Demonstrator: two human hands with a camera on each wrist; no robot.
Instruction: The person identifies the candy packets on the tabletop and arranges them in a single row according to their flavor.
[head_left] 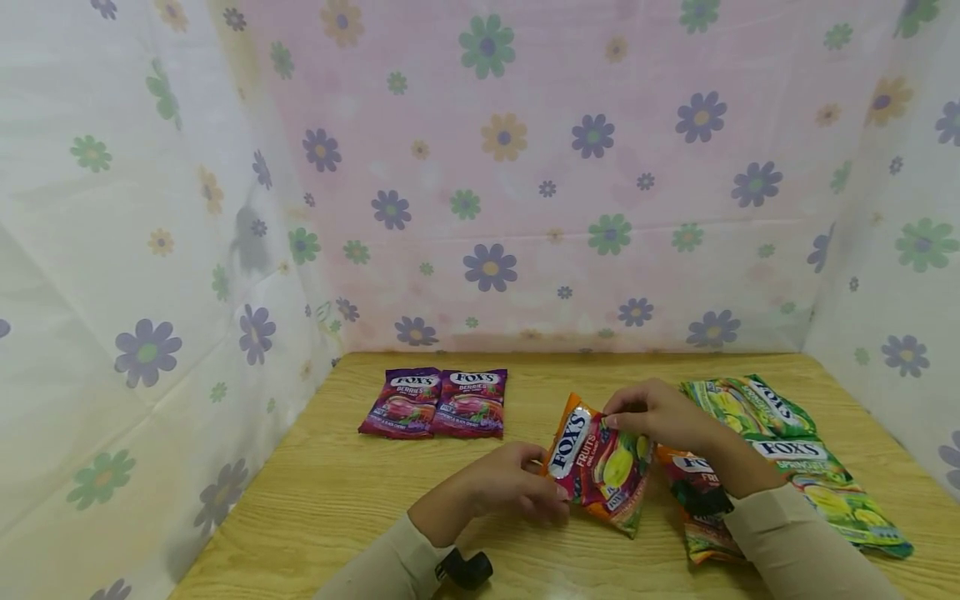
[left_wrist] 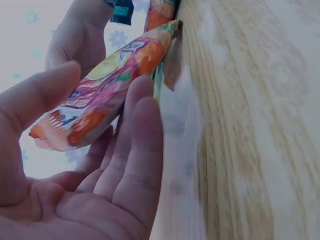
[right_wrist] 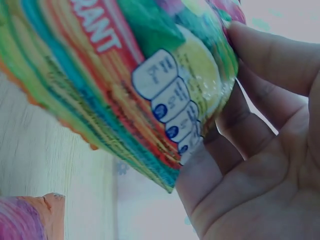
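Observation:
An orange-edged bag of Fox's Fruits candy is tilted up above the table. My right hand pinches its upper right edge between thumb and fingers. At the bag's lower left edge is my left hand, its fingers loosely extended. The left wrist view puts the candy bag between that hand's thumb and fingers, without a clear grip; whether they touch it I cannot tell. Close up in the right wrist view, the bag's lower corner hangs beside the right palm.
Two purple Fox's Berries bags lie side by side at the back left of the wooden table. Another orange Fruits bag lies partly under the right forearm. Green Fox's bags lie at the right. Flowered cloth walls surround the table.

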